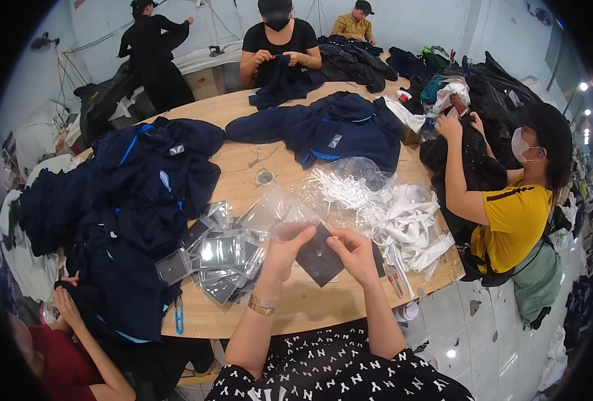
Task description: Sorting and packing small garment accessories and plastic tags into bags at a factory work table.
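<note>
Above the near edge of the table, my hands are close together around a square black card (320, 259). My left hand (284, 254) is closed in a pinch at the card's upper left edge, where a clear plastic bag (280, 208) also spreads out from the fingers. With thumb and fingers, my right hand (353, 255) grips the card's right side. Left of my hands lies a heap of clear plastic sleeves (222, 252) with dark pieces among them. Part of another dark card (378, 259) shows behind my right wrist.
White strings (343, 189) and white straps (413, 230) are heaped at the right. Navy garments (156, 174) cover the left side, with more (336, 130) at the back. Blue snips (179, 315) lie near the front edge. Several people work around the table, one in yellow (517, 214) at the right.
</note>
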`<action>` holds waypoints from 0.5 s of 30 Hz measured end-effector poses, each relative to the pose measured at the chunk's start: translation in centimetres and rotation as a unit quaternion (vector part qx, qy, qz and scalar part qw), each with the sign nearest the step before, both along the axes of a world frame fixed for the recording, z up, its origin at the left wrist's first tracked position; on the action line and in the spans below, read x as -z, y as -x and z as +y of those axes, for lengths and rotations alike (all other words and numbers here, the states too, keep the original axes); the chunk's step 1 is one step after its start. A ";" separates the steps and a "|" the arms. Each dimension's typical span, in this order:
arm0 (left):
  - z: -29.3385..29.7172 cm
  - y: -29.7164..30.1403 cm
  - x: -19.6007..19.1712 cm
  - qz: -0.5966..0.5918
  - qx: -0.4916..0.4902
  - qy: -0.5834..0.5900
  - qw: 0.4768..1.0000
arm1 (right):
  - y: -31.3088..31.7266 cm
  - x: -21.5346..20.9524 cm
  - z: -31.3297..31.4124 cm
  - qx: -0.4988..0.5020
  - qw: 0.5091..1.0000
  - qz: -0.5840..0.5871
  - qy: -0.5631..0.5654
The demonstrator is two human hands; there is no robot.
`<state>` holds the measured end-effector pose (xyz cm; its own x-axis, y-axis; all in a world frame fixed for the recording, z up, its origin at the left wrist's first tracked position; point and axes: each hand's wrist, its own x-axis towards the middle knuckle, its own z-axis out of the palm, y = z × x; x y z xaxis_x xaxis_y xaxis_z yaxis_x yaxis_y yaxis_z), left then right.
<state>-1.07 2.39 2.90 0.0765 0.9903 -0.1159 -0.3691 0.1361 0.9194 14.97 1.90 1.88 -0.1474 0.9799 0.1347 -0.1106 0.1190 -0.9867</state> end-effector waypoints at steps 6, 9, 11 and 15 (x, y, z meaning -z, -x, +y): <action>-0.3 -1.3 -1.0 -0.081 -0.069 0.002 0.994 | 0.1 -0.8 0.0 0.018 1.000 -0.021 -0.001; -0.2 -0.9 -0.3 -0.087 -0.057 0.010 0.994 | 0.4 -0.6 -0.5 0.020 0.999 -0.014 -0.021; 0.2 -1.0 0.4 -0.084 -0.073 0.014 0.994 | 0.5 -0.5 -0.6 0.044 0.995 -0.050 -0.075; 0.0 -1.1 0.5 -0.020 -0.111 -0.042 0.993 | 0.5 -0.9 -0.6 0.059 0.993 -0.074 -0.065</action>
<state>0.05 2.38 2.39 -0.1427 0.9892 -0.0328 -0.4175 -0.0301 0.9082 14.48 1.27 2.81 -0.0600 0.9675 0.2457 0.0575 0.2491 -0.9668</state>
